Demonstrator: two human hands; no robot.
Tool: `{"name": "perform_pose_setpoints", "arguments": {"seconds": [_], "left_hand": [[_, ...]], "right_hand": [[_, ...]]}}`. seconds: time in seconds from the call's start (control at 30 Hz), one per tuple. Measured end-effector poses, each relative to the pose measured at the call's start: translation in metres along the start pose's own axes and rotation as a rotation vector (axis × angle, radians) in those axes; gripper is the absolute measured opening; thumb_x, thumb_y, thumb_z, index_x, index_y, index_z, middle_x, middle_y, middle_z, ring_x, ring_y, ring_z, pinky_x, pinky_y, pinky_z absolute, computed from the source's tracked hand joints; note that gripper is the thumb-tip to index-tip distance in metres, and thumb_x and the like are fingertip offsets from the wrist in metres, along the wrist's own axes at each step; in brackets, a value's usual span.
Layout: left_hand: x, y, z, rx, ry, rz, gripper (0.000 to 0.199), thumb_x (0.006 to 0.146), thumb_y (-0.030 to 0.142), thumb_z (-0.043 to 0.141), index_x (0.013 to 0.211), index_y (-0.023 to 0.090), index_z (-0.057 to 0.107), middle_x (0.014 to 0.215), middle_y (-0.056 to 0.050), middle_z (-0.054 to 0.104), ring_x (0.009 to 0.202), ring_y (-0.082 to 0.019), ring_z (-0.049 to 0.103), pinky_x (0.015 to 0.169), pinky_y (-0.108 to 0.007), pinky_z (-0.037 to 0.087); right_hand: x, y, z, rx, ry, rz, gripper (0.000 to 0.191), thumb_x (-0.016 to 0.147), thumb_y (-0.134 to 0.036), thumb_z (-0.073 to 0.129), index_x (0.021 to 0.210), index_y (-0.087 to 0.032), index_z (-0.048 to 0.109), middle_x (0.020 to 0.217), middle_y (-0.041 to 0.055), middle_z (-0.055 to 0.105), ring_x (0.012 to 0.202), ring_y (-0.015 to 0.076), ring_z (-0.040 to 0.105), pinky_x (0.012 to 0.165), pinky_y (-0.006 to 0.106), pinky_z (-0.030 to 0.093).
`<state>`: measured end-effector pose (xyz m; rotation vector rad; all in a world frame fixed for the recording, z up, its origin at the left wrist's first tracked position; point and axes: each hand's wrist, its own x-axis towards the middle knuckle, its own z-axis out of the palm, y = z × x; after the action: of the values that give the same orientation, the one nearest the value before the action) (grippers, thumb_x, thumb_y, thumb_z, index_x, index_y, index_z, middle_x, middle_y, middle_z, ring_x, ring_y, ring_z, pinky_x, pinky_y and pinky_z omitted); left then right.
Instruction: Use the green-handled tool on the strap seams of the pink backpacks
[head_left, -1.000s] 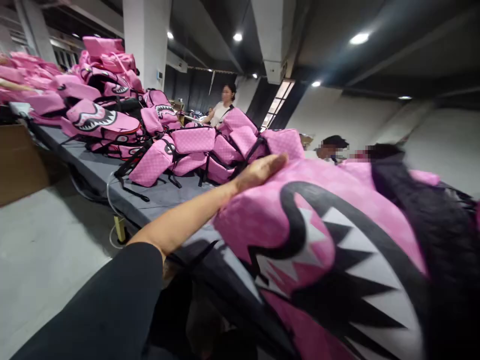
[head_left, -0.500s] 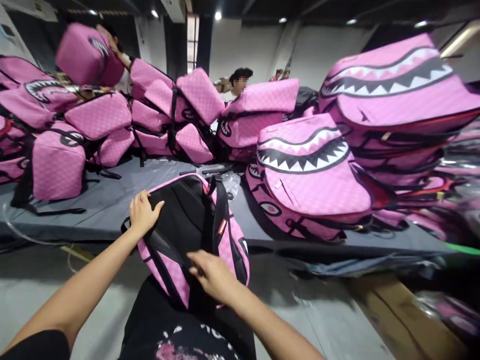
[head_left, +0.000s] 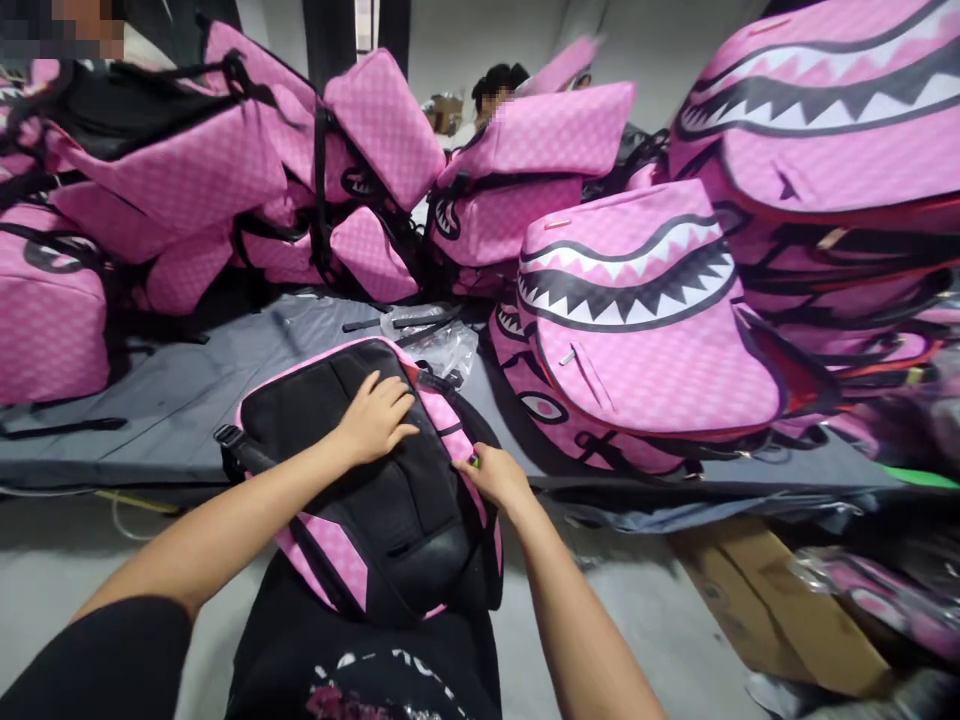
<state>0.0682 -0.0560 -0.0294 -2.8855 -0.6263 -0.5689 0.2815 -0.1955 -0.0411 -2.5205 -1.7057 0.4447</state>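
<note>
A pink-checked backpack point(head_left: 352, 500) with a black padded back panel leans at the front edge of the table, tilted toward me, its back side facing up. My left hand point(head_left: 375, 420) lies on the upper part of that panel, fingers stretched out and nearly flat. At the bag's right side my right hand point(head_left: 499, 478) is closed in a pinch against the pink edge. A tiny green spot shows by its fingertips; what is pinched there is too small to name. One shoulder strap with a black buckle point(head_left: 229, 436) hangs at the bag's left side.
To the right stand stacked pink backpacks with shark-mouth prints point(head_left: 630, 320). More pink bags point(head_left: 195, 170) are heaped across the back of the grey-covered table point(head_left: 172, 370). Clear plastic point(head_left: 442, 345) lies behind my bag. A cardboard box point(head_left: 772, 610) sits on the floor; a person is partly visible behind.
My left hand has moved from the bag's upper left edge onto its back panel. My right hand has shifted from the lower middle to the right edge. A strap has been moved off the panel.
</note>
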Motion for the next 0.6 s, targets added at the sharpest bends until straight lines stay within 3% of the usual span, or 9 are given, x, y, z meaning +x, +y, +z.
{"name": "perform_pose_setpoints", "arguments": {"seconds": [0.1,0.23,0.33,0.43,0.53,0.6], "left_hand": [[0.032,-0.002,0.027,-0.001,-0.025,0.009,0.049,0.094,0.057,0.045,0.096,0.013,0.069,0.093,-0.015,0.067,0.095,-0.029,0.058,0.098,-0.052,0.036],[0.030,-0.007,0.039,-0.021,-0.087,0.114,0.056,0.094,0.062,0.039,0.081,0.016,0.069,0.081,-0.011,0.065,0.082,-0.024,0.054,0.082,-0.043,0.037],[0.023,-0.016,0.028,-0.025,-0.138,0.193,0.057,0.094,0.064,0.038,0.076,0.019,0.068,0.078,-0.008,0.063,0.080,-0.021,0.052,0.083,-0.042,0.036],[0.025,-0.045,0.006,0.017,-0.151,0.182,0.060,0.091,0.070,0.037,0.072,0.021,0.067,0.079,-0.007,0.062,0.085,-0.022,0.052,0.090,-0.044,0.036],[0.025,-0.075,-0.014,0.100,-0.096,0.107,0.060,0.090,0.072,0.037,0.080,0.022,0.069,0.097,-0.007,0.062,0.105,-0.027,0.050,0.106,-0.053,0.029],[0.022,-0.082,-0.017,0.140,-0.041,0.053,0.059,0.089,0.072,0.039,0.087,0.022,0.070,0.109,-0.009,0.061,0.115,-0.030,0.046,0.111,-0.058,0.023]], "right_hand": [[-0.003,-0.014,0.004,-0.012,-0.045,0.019,0.028,0.095,-0.040,0.058,0.091,-0.013,0.068,0.098,0.0183,0.074,0.094,0.0304,0.071,0.070,0.031,0.046],[-0.028,-0.021,0.014,-0.010,-0.060,0.035,0.025,0.097,-0.035,0.053,0.100,-0.015,0.067,0.097,0.0162,0.075,0.092,0.0284,0.072,0.068,0.030,0.045],[-0.039,-0.014,0.022,0.002,-0.083,0.053,0.024,0.099,-0.035,0.051,0.102,-0.017,0.065,0.096,0.0146,0.075,0.088,0.0274,0.072,0.065,0.029,0.043],[-0.037,-0.003,0.026,0.027,-0.112,0.049,0.022,0.099,-0.037,0.051,0.099,-0.020,0.065,0.097,0.0119,0.075,0.090,0.0274,0.072,0.065,0.029,0.042],[-0.029,0.004,0.029,0.055,-0.123,0.051,0.023,0.099,-0.038,0.051,0.095,-0.020,0.065,0.098,0.0117,0.075,0.092,0.0278,0.071,0.067,0.029,0.043],[-0.025,0.008,0.032,0.083,-0.118,0.066,0.024,0.098,-0.038,0.052,0.092,-0.019,0.065,0.097,0.0130,0.075,0.093,0.0290,0.071,0.068,0.030,0.044]]}}
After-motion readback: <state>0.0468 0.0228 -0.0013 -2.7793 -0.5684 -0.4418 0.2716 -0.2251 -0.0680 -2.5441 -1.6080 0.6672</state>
